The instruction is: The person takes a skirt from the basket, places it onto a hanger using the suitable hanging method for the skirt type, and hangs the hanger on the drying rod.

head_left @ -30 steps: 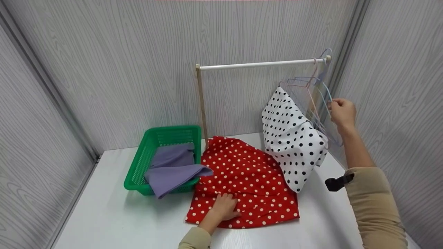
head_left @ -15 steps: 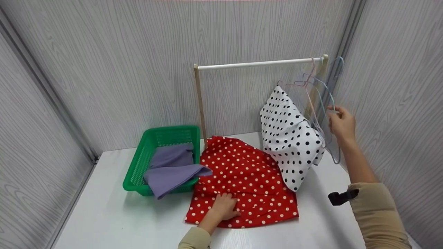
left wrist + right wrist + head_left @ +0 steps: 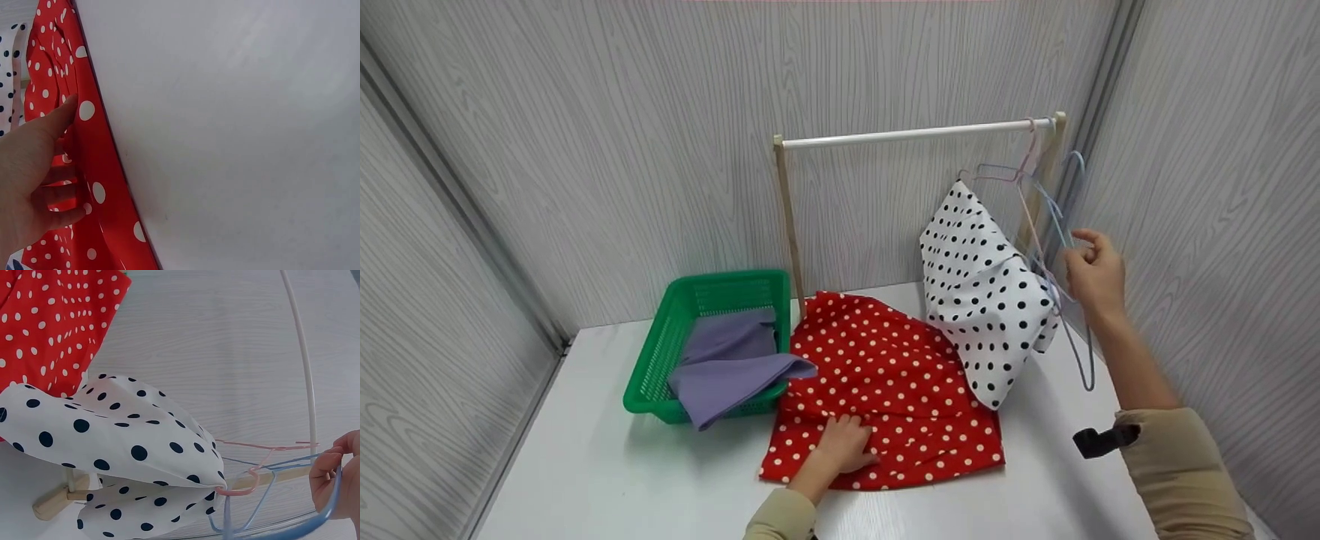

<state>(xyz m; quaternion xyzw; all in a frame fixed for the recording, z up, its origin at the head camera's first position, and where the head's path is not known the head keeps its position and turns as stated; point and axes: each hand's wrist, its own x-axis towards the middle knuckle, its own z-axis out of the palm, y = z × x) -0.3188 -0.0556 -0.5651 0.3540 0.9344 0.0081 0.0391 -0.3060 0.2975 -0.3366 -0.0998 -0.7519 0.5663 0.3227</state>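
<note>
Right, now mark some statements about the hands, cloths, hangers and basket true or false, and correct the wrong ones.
1. The left hand rests on the red cloth. True.
2. A pink hanger hooks over the rail. True.
3. The white cloth lies in the basket. False: it hangs on the pink hanger.
4. The right hand holds a blue hanger. True.
5. That held hanger hooks over the rail. False: it is off the rail.
6. The purple cloth lies wholly inside the basket. False: part hangs over the rim.
</note>
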